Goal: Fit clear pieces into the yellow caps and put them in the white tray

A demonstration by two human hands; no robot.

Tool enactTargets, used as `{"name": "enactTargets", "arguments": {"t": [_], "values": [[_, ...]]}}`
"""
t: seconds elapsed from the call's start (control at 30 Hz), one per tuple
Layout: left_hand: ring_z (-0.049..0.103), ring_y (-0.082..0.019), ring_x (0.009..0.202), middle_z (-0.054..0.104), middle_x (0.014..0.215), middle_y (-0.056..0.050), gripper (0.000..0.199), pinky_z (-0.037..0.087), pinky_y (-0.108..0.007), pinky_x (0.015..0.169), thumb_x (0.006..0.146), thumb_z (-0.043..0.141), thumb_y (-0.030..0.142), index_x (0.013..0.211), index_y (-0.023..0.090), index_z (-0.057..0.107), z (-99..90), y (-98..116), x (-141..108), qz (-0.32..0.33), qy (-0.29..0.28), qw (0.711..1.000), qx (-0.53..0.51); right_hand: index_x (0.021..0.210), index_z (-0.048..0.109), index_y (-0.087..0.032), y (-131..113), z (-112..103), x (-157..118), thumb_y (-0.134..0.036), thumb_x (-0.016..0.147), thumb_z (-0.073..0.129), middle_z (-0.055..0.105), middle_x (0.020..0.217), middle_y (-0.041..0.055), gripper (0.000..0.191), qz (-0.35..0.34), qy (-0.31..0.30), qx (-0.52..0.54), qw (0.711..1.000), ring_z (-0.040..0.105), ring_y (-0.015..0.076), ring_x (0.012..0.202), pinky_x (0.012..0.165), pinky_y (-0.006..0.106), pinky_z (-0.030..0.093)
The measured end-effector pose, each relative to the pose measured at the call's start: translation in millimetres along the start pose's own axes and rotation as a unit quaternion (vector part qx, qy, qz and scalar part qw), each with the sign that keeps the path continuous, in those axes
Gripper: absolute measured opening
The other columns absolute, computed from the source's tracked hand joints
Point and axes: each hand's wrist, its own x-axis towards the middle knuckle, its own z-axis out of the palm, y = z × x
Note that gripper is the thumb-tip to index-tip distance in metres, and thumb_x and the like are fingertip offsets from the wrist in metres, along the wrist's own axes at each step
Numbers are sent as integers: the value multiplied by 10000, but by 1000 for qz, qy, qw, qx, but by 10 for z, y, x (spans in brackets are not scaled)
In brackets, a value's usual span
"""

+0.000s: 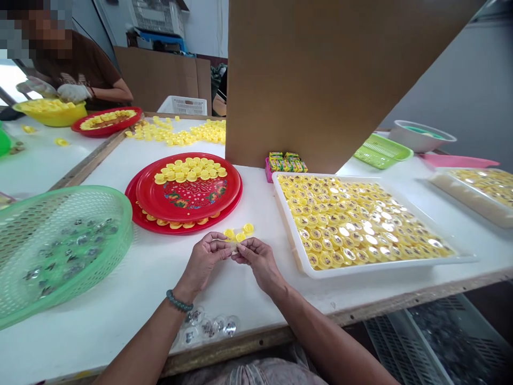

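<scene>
My left hand (208,259) and my right hand (256,262) meet over the white table, their fingers pinched together on a small pale, translucent piece (233,246) that they mostly hide. Just beyond the fingertips lie several loose yellow round caps (248,229). Near the front edge, by my left forearm, clear plastic domes (208,327) with dark prints are scattered. Farther off, a red tray (188,199) stacked on another carries yellow caps (190,170). To the right, a white tray (294,235) is filled with rows of yellow caps under shiny clear tops (344,219).
A green mesh basket (116,267) holding clear domes stands at left. A tall cardboard panel (304,80) rises behind a small pink box (269,170). Across the table, a gloved person (90,75) works at a yellow bowl (60,116). Loose yellow pieces (184,136) lie at the back.
</scene>
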Motion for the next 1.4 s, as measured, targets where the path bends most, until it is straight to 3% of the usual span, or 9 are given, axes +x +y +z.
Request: {"name": "enactTargets", "arguments": {"t": [0.13,0.27,0.5,0.63,0.73,0.87,1.0,1.27,1.4], "values": [[558,-88,615,637,658,22,391,406,-212,611,643,718,177,957,162,485,-47,75,-4,-12,-11,1000,18,1021,606,-200,17,-45,-7,-301,783,617,626,835,20,259,-125,-50,-172,976,608,120,673,650,270,499],[521,-76,575,622,645,23,383,392,-209,595,648,691,160,971,153,486,-122,118,22,-46,-57,996,51,1118,593,-230,36,-90,-40,-221,804,595,605,919,39,314,-276,-104,-396,870,574,117,720,686,257,479],[575,-140,670,625,728,-22,251,443,-270,644,717,602,225,947,150,536,-55,200,179,3,-89,968,235,1069,590,-225,60,-111,-49,-201,798,581,615,888,38,273,-328,-30,-511,794,588,143,782,704,247,490],[560,-200,961,628,1047,-79,305,420,-341,855,762,440,102,1012,177,598,4,315,376,193,-106,826,518,1031,603,-214,63,-128,-30,-207,774,594,609,919,51,257,-320,40,-517,793,591,157,788,681,259,510],[533,-210,1032,624,1066,-81,389,385,-341,918,702,433,16,1000,179,623,18,349,472,235,-169,714,637,1026,610,-217,58,-133,-26,-202,772,585,600,921,52,256,-315,50,-503,803,592,154,772,652,256,522],[561,-210,941,642,945,-90,374,419,-315,840,682,447,13,967,164,636,-35,312,410,204,-169,670,694,1060,601,-215,44,-114,-41,-178,774,573,606,925,44,290,-302,31,-479,824,588,121,708,634,228,525],[568,-212,886,658,900,-77,327,421,-312,783,715,462,71,966,177,643,-111,265,200,187,-155,694,677,1100,581,-215,58,-99,-51,-173,788,569,623,943,38,314,-290,-14,-482,827,593,121,734,681,232,521],[599,-155,705,678,798,-21,284,450,-245,661,709,542,172,964,202,663,-199,-34,46,106,-64,876,466,1114,578,-214,91,-130,-22,-191,836,540,631,1021,74,282,-286,-75,-540,788,595,176,905,792,291,492],[620,-162,707,685,773,-17,283,475,-246,664,672,574,190,938,197,670,-238,-167,74,75,-51,929,358,1074,600,-205,89,-119,0,-173,846,521,641,965,82,244,-278,-80,-575,766,592,184,871,770,298,481]]}}
